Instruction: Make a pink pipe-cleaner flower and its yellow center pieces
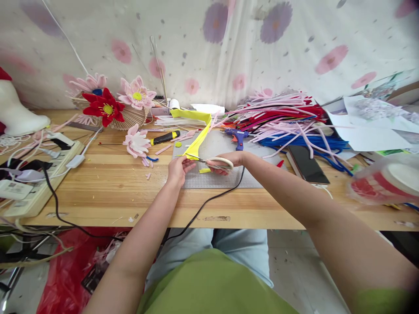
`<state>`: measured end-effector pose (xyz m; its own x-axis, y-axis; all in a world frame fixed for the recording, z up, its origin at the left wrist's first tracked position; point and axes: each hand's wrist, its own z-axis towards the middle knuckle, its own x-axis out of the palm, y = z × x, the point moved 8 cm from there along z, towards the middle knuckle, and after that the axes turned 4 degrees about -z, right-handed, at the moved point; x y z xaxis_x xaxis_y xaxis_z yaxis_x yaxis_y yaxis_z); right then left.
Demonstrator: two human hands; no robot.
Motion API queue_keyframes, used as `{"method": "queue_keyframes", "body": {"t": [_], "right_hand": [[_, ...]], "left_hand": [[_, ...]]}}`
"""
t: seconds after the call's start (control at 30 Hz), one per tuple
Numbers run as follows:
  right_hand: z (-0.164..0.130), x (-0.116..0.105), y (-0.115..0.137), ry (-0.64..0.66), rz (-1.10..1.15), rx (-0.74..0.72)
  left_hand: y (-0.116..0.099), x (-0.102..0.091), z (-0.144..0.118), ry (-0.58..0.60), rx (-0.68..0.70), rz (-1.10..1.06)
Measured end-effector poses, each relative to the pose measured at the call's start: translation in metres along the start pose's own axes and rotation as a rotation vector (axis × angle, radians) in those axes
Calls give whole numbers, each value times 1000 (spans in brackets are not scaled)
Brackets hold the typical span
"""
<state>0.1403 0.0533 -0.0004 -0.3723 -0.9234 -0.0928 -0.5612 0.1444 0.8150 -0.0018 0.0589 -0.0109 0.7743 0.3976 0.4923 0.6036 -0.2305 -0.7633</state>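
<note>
- Yellow strip (196, 141) pinched at its near end by left hand (178, 170).
- Scissors (212, 163) gripped in right hand (229, 160), blades at 9 o'clock.
- Glue gun (238, 137) at 12 o'clock, just beyond.

A blue glue gun (238, 137) lies beside heaped pipe cleaners (288, 120), near a phone (307, 163).

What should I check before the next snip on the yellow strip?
1. Right hand grips the scissors: ok.
2. Left hand holds the yellow strip near the blades: ok.
3. Left fingers out of the blades' way: cannot tell, they sit very close.
4. Work lies over the cutting mat: ok.
5. Black cable away from the blades: ok, it runs under the right wrist.
6. Glue gun away from the hands: ok.
</note>
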Motion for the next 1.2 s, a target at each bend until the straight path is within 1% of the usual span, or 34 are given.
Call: {"method": "queue_keyframes", "body": {"t": [0.1,0.2,0.27,0.4,0.47,0.67,0.83,0.93,1.13,1.2], "right_hand": [[1,-6,-1,-56,-13,-5],[1,-11,-2,-114,-20,4],[1,-12,-2,-131,-16,2],[1,-11,-1,-135,-21,0],[1,-10,-2,-132,-24,11],[5,-11,-5,-126,-34,20],[7,-14,-2,-170,-62,13],[7,-14,0,-170,-79,11],[10,-3,5,-72,-56,-9],[12,-1,8,-64,-45,-22]], "left_hand": [[0,-1,0,4,-10,0],[-2,-3,4,20,40,88],[-7,-7,7,8,139,189],[-22,-15,8,-41,390,349],[-23,-16,10,-33,427,367],[-16,-20,16,-51,330,246],[-15,-20,15,-58,285,179],[-14,-22,15,-66,265,148],[-14,-23,16,-68,265,79],[-14,-23,16,-72,262,49]]}}
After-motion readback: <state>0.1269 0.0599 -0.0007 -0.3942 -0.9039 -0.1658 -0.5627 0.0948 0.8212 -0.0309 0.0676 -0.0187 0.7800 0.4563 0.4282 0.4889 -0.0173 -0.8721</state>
